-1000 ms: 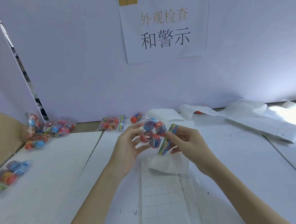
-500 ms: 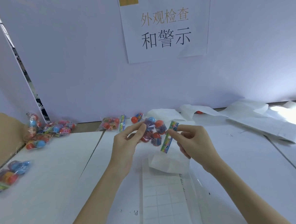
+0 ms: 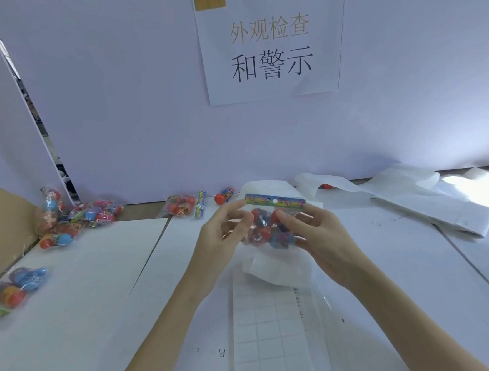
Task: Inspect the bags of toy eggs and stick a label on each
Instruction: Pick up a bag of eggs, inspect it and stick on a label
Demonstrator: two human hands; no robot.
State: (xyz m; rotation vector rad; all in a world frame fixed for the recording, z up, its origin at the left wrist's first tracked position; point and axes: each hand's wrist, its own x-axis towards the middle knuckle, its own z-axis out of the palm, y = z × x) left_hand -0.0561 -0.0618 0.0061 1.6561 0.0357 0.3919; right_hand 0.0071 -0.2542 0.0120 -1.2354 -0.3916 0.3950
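Note:
A clear bag of red and blue toy eggs (image 3: 266,230) is held upright above the table's middle, its colourful header card level on top. My left hand (image 3: 221,242) pinches the bag's left side. My right hand (image 3: 319,235) grips its right side with thumb on the front. Below them lies a sheet of white labels (image 3: 265,328) in a grid. More egg bags lie at the back left (image 3: 78,223), at the back middle (image 3: 182,208) and at the near left (image 3: 13,288).
Long strips of white backing paper (image 3: 412,199) trail across the back right of the table. A loose red egg (image 3: 224,197) sits by the back wall. A brown cardboard panel (image 3: 0,225) stands at the left edge. A paper sign hangs on the wall.
The bag has been turned between my hands. Its header card, which pointed to the lower right and stood on edge, now lies level along the top.

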